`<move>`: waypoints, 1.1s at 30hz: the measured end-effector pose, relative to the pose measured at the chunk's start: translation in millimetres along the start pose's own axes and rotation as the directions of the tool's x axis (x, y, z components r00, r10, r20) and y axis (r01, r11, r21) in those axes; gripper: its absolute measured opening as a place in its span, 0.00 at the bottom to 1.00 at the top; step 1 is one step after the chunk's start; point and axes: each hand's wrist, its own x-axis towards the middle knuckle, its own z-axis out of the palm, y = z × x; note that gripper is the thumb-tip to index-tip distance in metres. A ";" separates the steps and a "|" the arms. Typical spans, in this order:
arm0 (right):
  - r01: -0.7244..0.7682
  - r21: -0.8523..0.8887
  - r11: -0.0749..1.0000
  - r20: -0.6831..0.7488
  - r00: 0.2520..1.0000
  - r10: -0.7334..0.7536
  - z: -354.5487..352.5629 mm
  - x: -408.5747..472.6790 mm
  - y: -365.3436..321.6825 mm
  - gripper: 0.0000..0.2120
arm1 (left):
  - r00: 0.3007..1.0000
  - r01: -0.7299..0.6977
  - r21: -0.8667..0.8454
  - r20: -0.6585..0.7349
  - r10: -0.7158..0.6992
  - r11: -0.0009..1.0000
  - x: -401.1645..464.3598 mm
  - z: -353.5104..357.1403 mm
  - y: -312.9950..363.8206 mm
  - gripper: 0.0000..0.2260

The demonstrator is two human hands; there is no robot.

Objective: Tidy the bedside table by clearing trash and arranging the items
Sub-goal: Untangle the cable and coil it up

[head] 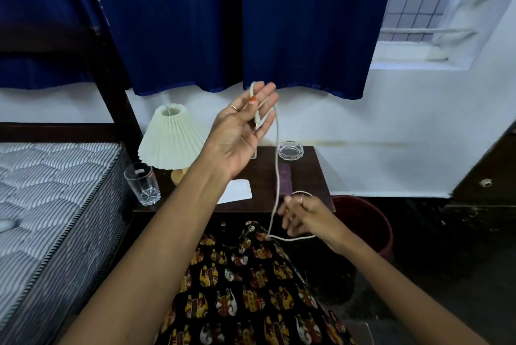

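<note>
From the head view, you are partway through the arranging step, gathering up a pale cable [277, 154] so it can be laid down neatly. Your left hand [240, 132] is raised above the table [310, 177], palm toward you, fingers mostly straight, with the thumb pressing one end of the cable against them; the plug end seems to lie there, though it is too small to be sure. From that pinch the cable drops in a single strand past the table's front edge to your right hand [303, 217], which sits low, just in front of the table, fingers loosely curled round a loop of it. That hand is blurred, so how firmly it holds I cannot tell.

My judgement is that the next move calls for winding the hanging strand into even loops, keeping the upper end pinched, then setting the coil on a bare patch of table away from the glassware.

Counted: one cable; one pleated lamp [173, 138] at the table's back left; one drinking glass [142, 184] at its front left corner; one glass ashtray [290, 149] at the back; one white sheet of paper [237, 189]; one dark purple flat object [286, 180], not identifiable; one red bin [363, 221] on the floor to the right; one striped mattress [55, 191] to the left.
</note>
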 end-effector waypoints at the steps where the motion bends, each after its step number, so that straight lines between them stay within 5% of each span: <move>1: -0.020 -0.009 1.000 0.054 0.998 0.020 -0.3 -8.2 5.0 0.15 | 0.999 -0.033 0.003 -0.009 0.033 0.999 0.9 -0.5 5.8 0.12; 5: -0.033 0.021 0.999 0.150 0.988 0.029 2.0 -31.5 12.8 0.14 | 0.993 -0.103 0.046 -0.046 0.105 0.994 2.9 -5.8 22.5 0.14; 9: 0.147 -0.129 0.981 -0.197 0.966 -0.170 0.1 -3.7 -4.3 0.05 | 0.994 -0.094 0.079 -0.039 0.097 0.992 2.3 -5.5 28.0 0.14; 12: 0.233 -0.145 0.962 -0.294 0.918 -0.267 7.2 25.2 -39.8 0.15 | 0.995 -0.091 0.071 -0.028 0.093 0.993 -1.2 -2.5 27.5 0.13; 17: 0.271 -0.138 0.953 -0.197 0.935 -0.294 36.7 73.7 -69.6 0.28 | 0.997 -0.077 0.044 0.007 0.077 0.996 -8.7 3.7 27.5 0.11; 20: 0.324 -0.058 0.944 -0.123 0.936 -0.329 47.7 75.1 -65.5 0.14 | 0.996 -0.091 0.068 0.031 0.089 0.994 -9.6 6.6 29.7 0.11; 23: 0.313 0.002 0.950 -0.068 0.948 -0.312 51.6 45.8 -62.1 0.11 | 0.990 -0.140 0.131 0.010 0.140 0.981 -5.8 4.0 35.3 0.10; 29: 0.206 -0.153 0.966 0.138 0.973 -0.185 30.9 -26.5 -41.9 0.08 | 0.962 -0.240 0.235 -0.071 0.263 0.942 8.2 -9.4 41.3 0.11; 33: 0.231 -0.322 0.918 0.133 0.971 -0.197 20.4 -70.1 -49.4 0.10 | 0.948 -0.259 0.379 -0.078 0.309 0.889 9.9 -14.0 40.2 0.10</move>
